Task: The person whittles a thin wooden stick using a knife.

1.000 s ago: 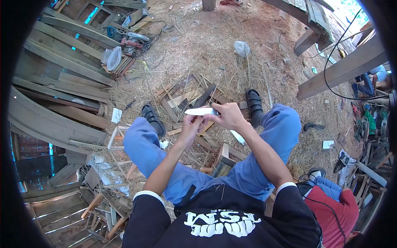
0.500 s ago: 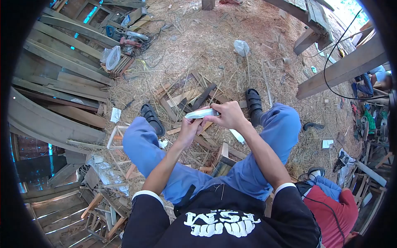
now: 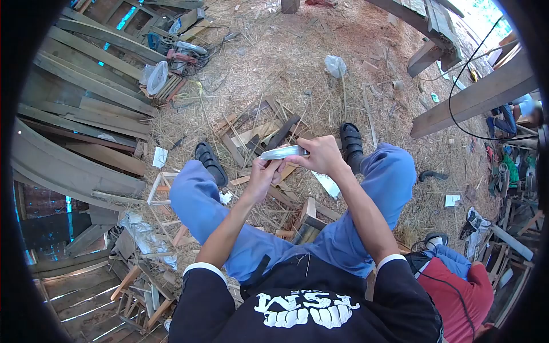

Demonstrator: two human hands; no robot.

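My right hand (image 3: 323, 155) is closed around the handle of a knife (image 3: 281, 152), whose broad, shiny blade points left. Just under the blade, my left hand (image 3: 264, 177) has its fingers pressed together close to the right fingertips. Whatever the left fingers pinch is hidden by the blade and the fingers. Both hands are between my knees, above the floor. Below the right wrist shows a flat white strip (image 3: 327, 186). Wood offcuts (image 3: 251, 137) lie in a loose pile beyond the hands.
Straw and shavings cover the floor (image 3: 274, 63). Long boards (image 3: 86, 74) lean at left, near power tools (image 3: 184, 57) with cords. A wooden post (image 3: 474, 97) and black cable stand at right. A person in a red shirt (image 3: 457, 297) is close by at lower right.
The knife and my right hand have shifted slightly right and up, drawing the blade tip back across the left fingers. More of the white strip shows. My left hand has barely moved.
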